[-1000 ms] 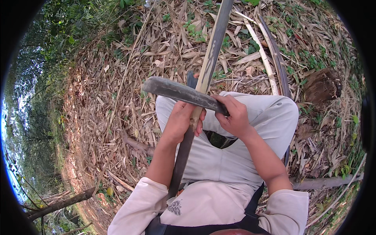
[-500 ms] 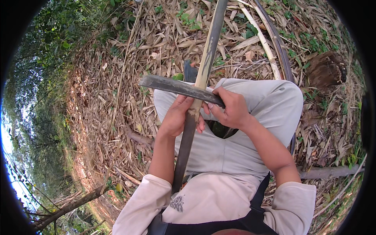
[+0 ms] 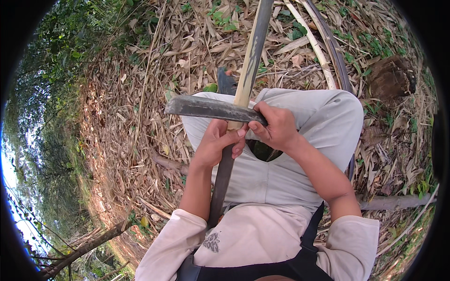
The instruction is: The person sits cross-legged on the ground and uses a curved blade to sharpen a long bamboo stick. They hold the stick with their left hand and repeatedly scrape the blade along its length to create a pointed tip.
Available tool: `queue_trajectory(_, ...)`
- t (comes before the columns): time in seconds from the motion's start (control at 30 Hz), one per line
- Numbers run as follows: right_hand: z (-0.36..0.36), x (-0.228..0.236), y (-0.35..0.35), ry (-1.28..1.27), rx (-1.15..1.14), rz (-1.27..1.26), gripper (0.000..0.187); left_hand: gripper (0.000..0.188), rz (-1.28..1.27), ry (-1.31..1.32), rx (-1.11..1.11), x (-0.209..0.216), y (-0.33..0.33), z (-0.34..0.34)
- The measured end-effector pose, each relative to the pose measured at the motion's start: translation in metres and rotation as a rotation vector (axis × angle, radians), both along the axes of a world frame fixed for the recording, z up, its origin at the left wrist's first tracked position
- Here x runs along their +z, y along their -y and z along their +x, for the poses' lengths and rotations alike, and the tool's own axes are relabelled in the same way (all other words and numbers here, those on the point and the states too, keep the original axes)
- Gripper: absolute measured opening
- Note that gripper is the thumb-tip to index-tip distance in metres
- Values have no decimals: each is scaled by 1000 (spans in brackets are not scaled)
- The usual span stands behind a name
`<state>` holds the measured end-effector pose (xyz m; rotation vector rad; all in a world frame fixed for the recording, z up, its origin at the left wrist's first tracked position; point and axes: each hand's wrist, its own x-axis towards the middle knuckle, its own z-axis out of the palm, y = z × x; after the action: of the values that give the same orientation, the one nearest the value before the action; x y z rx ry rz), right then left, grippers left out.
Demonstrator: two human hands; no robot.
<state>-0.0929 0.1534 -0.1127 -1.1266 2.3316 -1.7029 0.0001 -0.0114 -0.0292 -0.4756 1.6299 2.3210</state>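
Wooden strip (image 3: 247, 77), dark with a pale stretch, slants across the person's lap (image 3: 262, 185) and out over the ground (image 3: 122, 103); dark blade (image 3: 206, 107) lies across it. Left hand (image 3: 215, 143) closed round strip just below blade, thumb across its face. Right hand (image 3: 280, 124) closed on blade's right end. Ground: dry leaves; long sticks (image 3: 312, 42) between strip and stump (image 3: 392, 77), latter toward right edge; trees (image 3: 51, 70) beyond left edge.

Blade (image 3: 206, 108): scuffed dark metal | pole (image 3: 251, 70): scraped wood | trousers (image 3: 318, 117): matt cloth
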Motion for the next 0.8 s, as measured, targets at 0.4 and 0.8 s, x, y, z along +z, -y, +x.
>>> queue_trajectory(0.4,-3,14,-6,-273,15,6,60,61,-4,-21,129,17,-17,8)
queue_trajectory(0.8,-7,17,-2,-420,-170,79,64,42,-212,-48,183,24,-31,4)
